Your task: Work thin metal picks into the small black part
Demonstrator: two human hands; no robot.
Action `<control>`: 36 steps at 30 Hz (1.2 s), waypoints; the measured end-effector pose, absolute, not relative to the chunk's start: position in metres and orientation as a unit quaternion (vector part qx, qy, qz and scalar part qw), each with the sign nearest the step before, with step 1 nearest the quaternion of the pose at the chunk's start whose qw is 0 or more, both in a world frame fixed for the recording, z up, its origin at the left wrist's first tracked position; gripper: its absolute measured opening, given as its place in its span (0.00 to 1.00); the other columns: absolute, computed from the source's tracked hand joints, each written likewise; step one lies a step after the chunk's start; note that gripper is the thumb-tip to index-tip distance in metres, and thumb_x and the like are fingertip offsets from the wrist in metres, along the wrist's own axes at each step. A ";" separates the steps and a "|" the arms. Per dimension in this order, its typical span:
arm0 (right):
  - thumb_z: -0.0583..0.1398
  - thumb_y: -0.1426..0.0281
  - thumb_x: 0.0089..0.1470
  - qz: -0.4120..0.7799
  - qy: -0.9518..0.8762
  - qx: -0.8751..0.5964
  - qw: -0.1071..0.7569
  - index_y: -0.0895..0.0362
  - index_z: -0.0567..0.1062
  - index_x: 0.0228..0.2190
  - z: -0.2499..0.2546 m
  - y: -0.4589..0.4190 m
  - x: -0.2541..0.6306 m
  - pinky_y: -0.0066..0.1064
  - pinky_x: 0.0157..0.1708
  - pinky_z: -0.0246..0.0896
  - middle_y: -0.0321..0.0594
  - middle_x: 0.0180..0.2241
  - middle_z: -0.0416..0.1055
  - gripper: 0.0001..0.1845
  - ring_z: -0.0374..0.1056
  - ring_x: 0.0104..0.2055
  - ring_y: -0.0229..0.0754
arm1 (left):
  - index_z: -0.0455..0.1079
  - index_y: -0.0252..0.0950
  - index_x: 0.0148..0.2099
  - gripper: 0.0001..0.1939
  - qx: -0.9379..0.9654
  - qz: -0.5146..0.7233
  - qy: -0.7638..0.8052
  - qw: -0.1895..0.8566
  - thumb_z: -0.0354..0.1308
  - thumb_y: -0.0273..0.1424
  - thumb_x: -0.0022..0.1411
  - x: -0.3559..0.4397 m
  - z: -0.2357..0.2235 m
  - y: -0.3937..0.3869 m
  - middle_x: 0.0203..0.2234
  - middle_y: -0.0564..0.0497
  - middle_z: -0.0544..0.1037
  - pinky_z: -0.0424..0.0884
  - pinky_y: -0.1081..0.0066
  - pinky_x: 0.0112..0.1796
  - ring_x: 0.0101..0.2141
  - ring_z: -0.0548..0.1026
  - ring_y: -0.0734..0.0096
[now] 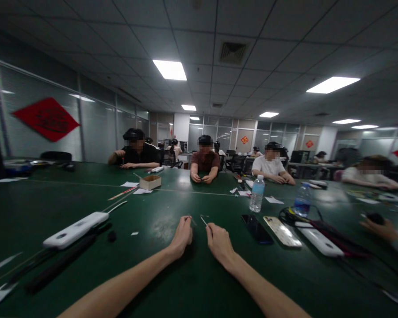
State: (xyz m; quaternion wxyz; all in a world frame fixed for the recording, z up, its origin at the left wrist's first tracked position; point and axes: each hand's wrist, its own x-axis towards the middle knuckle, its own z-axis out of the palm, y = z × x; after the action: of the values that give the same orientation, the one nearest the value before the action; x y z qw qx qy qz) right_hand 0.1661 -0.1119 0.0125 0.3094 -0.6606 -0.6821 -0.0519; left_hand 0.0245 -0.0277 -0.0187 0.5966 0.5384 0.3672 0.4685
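Note:
My right hand [220, 244] is closed around a thin white stick [203, 220], whose far end points up and left, away from me. Its exact kind is too small to tell. Across a narrow gap, my left hand [182, 236] is pinched, fingertips together. Something faint and thin shows at those fingertips, but I cannot make it out. Both hands rest at or just above the green table [172, 282]. To the right of my right hand lie a dark phone [257, 229] and a phone in a pale patterned case [281, 231].
White power strips lie left [76, 229] and right [320, 239], with cables. Two water bottles [257, 194] [303, 201] stand at the right. A small open cardboard box [150, 182] and paper scraps lie farther off. Several people sit around; one person's hand [380, 227] reaches in at right.

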 end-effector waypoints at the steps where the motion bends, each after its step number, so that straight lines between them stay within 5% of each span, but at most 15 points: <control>1: 0.43 0.64 0.62 -0.053 -0.690 -0.643 0.328 0.55 0.69 0.38 0.014 -0.114 0.166 0.26 0.31 0.57 0.40 0.31 0.71 0.17 0.69 0.32 0.39 | 0.57 0.40 0.48 0.22 0.529 0.465 0.352 0.617 0.43 0.49 0.59 0.024 -0.019 -0.025 0.12 0.63 0.54 0.47 0.78 0.16 0.11 0.52 0.79; 11: 0.50 0.65 0.59 0.005 -0.786 -0.514 0.343 0.54 0.71 0.38 0.033 -0.129 0.167 0.27 0.36 0.58 0.38 0.33 0.72 0.12 0.67 0.34 0.39 | 0.61 0.38 0.43 0.22 0.469 0.391 0.226 0.759 0.46 0.50 0.57 0.006 -0.012 -0.014 0.11 0.64 0.48 0.44 0.78 0.16 0.11 0.46 0.82; 24: 0.50 0.66 0.59 0.023 -0.808 -0.482 0.339 0.54 0.71 0.39 0.034 -0.131 0.165 0.28 0.39 0.59 0.38 0.36 0.72 0.12 0.67 0.37 0.39 | 0.65 0.35 0.39 0.27 0.464 0.364 0.229 0.775 0.45 0.54 0.55 0.003 -0.005 -0.020 0.11 0.63 0.46 0.43 0.77 0.16 0.11 0.46 0.82; 36: 0.51 0.67 0.58 0.021 -0.804 -0.486 0.342 0.55 0.72 0.39 0.035 -0.130 0.168 0.29 0.41 0.59 0.38 0.37 0.72 0.12 0.67 0.38 0.39 | 0.63 0.35 0.43 0.18 0.483 0.372 0.236 0.757 0.50 0.42 0.56 0.005 -0.002 -0.023 0.12 0.64 0.49 0.45 0.78 0.17 0.12 0.50 0.82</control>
State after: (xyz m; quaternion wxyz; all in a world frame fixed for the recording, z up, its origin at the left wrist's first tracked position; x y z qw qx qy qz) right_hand 0.1679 -0.1302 0.0355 0.3415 -0.4857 -0.8044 0.0215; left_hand 0.0051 -0.0229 -0.0023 0.7567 0.4830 0.2356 0.3724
